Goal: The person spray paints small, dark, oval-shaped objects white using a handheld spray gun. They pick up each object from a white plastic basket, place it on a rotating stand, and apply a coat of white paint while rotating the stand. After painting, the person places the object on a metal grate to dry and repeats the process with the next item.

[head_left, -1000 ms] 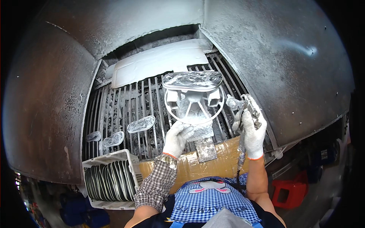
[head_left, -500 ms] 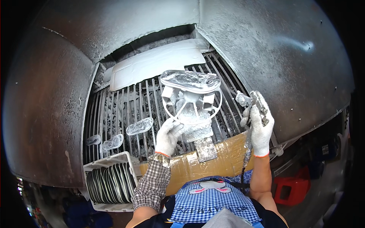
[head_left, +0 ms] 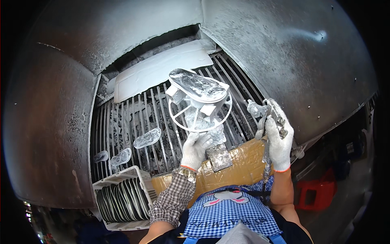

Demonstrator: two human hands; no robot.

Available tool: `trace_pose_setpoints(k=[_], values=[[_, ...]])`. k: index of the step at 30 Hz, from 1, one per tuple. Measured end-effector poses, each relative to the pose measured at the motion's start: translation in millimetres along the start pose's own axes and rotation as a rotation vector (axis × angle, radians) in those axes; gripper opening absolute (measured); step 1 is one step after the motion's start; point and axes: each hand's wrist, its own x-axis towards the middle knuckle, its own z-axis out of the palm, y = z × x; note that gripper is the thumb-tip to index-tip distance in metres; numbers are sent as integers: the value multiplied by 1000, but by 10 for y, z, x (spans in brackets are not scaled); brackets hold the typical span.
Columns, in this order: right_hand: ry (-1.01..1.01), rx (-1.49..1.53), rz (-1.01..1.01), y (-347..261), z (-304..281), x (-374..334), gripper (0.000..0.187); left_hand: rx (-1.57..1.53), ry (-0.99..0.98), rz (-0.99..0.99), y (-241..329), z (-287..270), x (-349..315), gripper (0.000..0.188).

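Note:
A white spoked turntable wheel (head_left: 177, 124) stands over the grate, with white blocks rising from it. On them rests an oval, sole-shaped piece (head_left: 199, 86) with a white rim and a glossy, film-like dark face. My left hand (head_left: 194, 152), in a white knit glove, meets the wheel's near rim, its thumb and fingers curled there. Farther right, my gloved right hand (head_left: 280, 144) is wrapped round a coated metal spray gun (head_left: 258, 110), whose nozzle end points left toward the wheel. A hose hangs below it.
Several smaller film-faced ovals (head_left: 147, 138) lie on the slatted grate (head_left: 162, 122). A white basket (head_left: 140, 174) of upright dark oval pieces stands at the near left. Brown taped cardboard (head_left: 248, 160) lines the near edge. Metal walls (head_left: 284, 73) enclose the grate; a red stool (head_left: 317, 193) stands right.
The wheel and its oval piece have turned clockwise, the piece's right end swinging nearer. My left hand has slid right along the near rim. My right hand still holds the spray gun.

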Motion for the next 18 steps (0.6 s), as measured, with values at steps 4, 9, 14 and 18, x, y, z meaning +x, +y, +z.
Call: trace_pose_setpoints(k=[4, 9, 14, 18], values=[[-54, 19, 47, -42, 0, -81, 52, -19, -2, 31, 3, 105, -9, 49], [-70, 34, 59, -8, -90, -55, 52, -35, 3, 43, 186, 18, -17, 47], [-59, 102, 80, 42, -98, -53, 52, 31, 75, 78, 351, -92, -41, 45], [-198, 116, 79, 73, -111, -43, 50, 92, 4, 102, 487, -136, -59, 47]])
